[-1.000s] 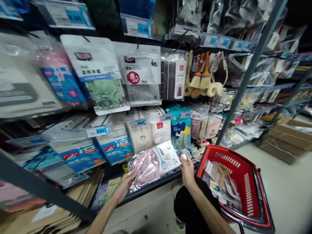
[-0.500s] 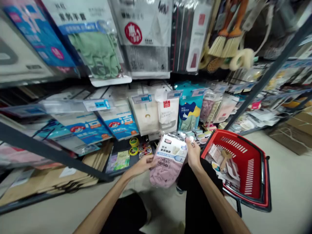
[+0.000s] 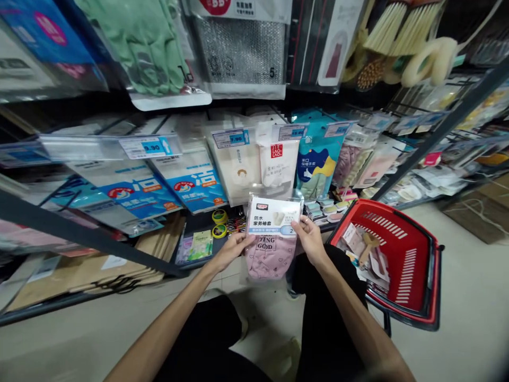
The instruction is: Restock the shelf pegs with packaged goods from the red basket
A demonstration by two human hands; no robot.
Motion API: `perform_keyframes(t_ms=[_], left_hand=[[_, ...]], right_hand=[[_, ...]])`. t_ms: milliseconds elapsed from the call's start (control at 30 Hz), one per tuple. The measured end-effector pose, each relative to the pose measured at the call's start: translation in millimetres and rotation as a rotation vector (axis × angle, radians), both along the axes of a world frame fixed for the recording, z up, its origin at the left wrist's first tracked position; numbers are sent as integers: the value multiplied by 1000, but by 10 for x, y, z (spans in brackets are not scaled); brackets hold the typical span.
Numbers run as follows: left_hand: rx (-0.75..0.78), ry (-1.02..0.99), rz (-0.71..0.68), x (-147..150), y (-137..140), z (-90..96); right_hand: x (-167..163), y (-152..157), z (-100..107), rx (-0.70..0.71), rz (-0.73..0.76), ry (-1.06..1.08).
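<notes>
You are holding a clear plastic package [image 3: 272, 257] upright between your 2 hands, its front turned toward you, raised above the floor in front of the bottom shelf. Your left hand [image 3: 231, 250] pinches its left edge about midway down, thumb on the front; your right hand [image 3: 310, 241] grips the right edge slightly higher, thumb laid near the blue strip that carries a "2". Some fingers on each side are hidden behind the package, so you cannot tell how firmly they press. The package has a white printed card in its upper part and pink patterned fabric below, with dark boxed lettering on it. Just behind its top edge hang a cream pack [image 3: 238, 178] and a white pack [image 3: 278, 168] with a red label, with a teal pack [image 3: 318, 159] to their right. To their left hang 2 blue-and-white packs [image 3: 194, 192] under a price tag [image 3: 145, 147] reading 9.90. On the bottom shelf, near your left hand, lie 2 yellow rolls [image 3: 219, 216]. To your right, beside your black-clad right leg [image 3: 345, 276], stands a red basket [image 3: 421, 244] holding several packaged items, including a tan wooden-looking piece [image 3: 369, 248].
</notes>
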State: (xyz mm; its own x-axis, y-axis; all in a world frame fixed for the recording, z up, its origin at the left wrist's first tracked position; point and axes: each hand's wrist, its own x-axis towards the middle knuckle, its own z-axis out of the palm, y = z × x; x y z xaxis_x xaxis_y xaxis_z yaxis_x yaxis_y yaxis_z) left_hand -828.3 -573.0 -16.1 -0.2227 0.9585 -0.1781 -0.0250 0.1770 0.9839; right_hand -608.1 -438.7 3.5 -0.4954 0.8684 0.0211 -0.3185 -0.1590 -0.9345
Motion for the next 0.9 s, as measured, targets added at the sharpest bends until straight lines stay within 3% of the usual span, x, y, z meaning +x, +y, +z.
perform_keyframes(t_ms=[600, 667, 833, 900], left_hand=[[89, 76, 45, 98, 64, 84], [102, 45, 98, 78, 77, 65], [252, 86, 403, 3, 110, 5], [275, 111, 415, -16, 109, 17]], right_hand=[[59, 22, -12, 86, -17, -34], [57, 9, -10, 96, -15, -58], [43, -13, 8, 109, -31, -86], [39, -13, 7, 117, -43, -87]])
